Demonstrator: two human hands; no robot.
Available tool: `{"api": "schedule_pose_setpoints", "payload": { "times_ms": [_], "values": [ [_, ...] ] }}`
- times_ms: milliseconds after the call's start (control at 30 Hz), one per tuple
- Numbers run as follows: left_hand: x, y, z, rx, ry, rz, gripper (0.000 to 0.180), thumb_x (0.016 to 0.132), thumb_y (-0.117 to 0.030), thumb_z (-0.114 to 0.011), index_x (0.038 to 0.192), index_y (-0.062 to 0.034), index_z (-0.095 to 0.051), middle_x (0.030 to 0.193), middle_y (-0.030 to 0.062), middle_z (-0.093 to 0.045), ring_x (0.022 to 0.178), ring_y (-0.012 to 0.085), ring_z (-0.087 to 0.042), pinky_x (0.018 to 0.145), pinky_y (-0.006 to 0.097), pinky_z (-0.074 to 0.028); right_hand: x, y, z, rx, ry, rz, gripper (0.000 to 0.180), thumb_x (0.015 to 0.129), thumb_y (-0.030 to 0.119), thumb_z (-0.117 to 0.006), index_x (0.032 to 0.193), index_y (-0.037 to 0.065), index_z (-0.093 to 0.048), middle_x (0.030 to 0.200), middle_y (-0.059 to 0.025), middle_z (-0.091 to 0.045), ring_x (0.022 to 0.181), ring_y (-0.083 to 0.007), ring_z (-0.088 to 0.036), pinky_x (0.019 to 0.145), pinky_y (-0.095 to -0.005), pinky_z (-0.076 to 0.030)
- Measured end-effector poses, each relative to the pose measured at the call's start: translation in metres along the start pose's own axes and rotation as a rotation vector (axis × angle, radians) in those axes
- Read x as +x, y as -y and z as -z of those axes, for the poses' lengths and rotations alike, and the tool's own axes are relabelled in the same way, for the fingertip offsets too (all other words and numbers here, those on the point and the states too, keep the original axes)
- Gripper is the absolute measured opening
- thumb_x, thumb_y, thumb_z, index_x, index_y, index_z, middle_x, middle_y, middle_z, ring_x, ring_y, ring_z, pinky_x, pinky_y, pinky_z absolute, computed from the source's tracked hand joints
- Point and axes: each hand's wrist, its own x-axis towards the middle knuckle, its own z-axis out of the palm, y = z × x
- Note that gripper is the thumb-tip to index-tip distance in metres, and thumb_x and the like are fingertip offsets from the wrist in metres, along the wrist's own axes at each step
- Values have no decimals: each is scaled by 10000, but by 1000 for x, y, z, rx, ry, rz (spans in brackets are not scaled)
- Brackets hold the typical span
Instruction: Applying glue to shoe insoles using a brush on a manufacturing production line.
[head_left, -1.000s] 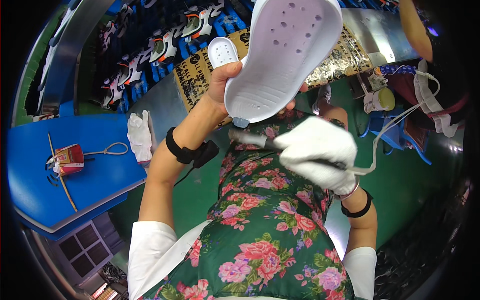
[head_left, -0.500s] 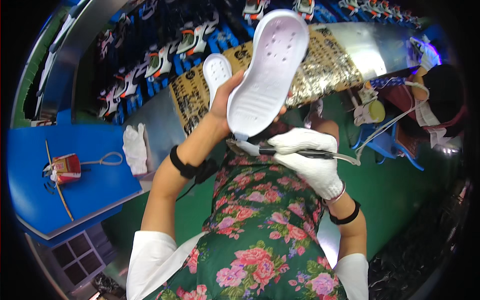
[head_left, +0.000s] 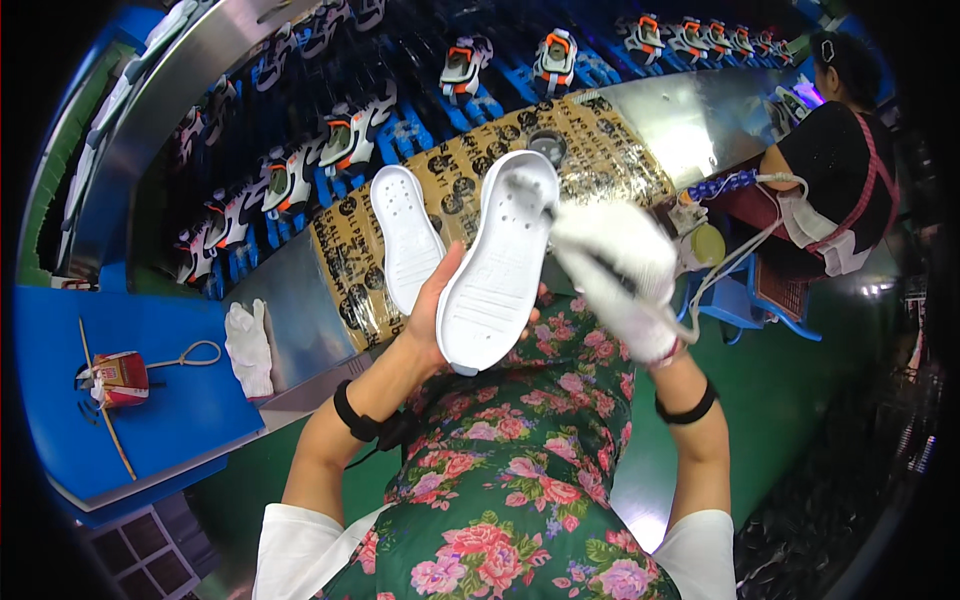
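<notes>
My bare left hand [head_left: 432,312] grips a white shoe sole [head_left: 490,285] by its side, its hollow inner face turned up. Over the sole's far end is my right hand [head_left: 625,255], in a white knitted glove and smeared by motion. It is closed on a brush [head_left: 525,188], whose blurred dark tip lies over the small holes at that end; most of the handle is hidden by the glove. A thin pale hose [head_left: 692,320] runs from behind this hand. A second white sole [head_left: 403,245] rests on the bench's printed brown covering [head_left: 350,270], left of the held one.
Beyond the bench, shoes [head_left: 345,140] stand in rows on blue racks. A dark round dish [head_left: 547,147] sits on the covering. At left, a blue table [head_left: 190,420] bears a red box [head_left: 122,380], near a white glove [head_left: 248,350]. A co-worker [head_left: 840,160] sits at right beside a yellow-lidded container [head_left: 703,245].
The held sole has come lower and nearer to me. My right hand has gone from the sole's near end to its far end with the brush. More of the second sole shows.
</notes>
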Motion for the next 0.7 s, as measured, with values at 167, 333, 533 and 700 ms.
{"api": "schedule_pose_setpoints", "payload": {
  "times_ms": [167, 333, 533, 700],
  "values": [
    [0, 0, 2, -38, -5, -87, 789, 984, -642, -362, 1498, -45, -377, 1341, 301, -537, 1109, 464, -623, 890, 578, -548, -17, 15, -8, 195, 70, -119, 202, 730, 1, -784, 910, 80, -739, 917, -90, -732, 815, -237, -698, 735, -341, -547],
    [3, 11, -6, -86, 67, -28, 805, 980, -653, -357, 1512, -50, -351, 1365, 302, -513, 1126, 449, -618, 905, 569, -542, 13, -4, 5, 16, -55, -68, 243, 725, -58, -751, 949, 35, -738, 966, -117, -732, 869, -256, -696, 774, -338, -539],
    [9, 11, -4, -52, 106, -117, 812, 977, -669, -340, 1509, -56, -354, 1361, 294, -520, 1123, 445, -621, 907, 568, -544, 21, 30, 19, 2, -162, 60, 241, 725, -65, -774, 943, 30, -732, 956, -140, -730, 833, -281, -698, 734, -349, -547],
    [11, 8, -8, -52, -36, -147, 800, 973, -669, -350, 1472, -46, -405, 1337, 226, -577, 1156, 455, -608, 948, 581, -528, -6, 29, 2, 162, 12, -30, 225, 736, -43, -761, 945, 25, -713, 959, -134, -729, 803, -265, -696, 701, -348, -542]
  ]
}}
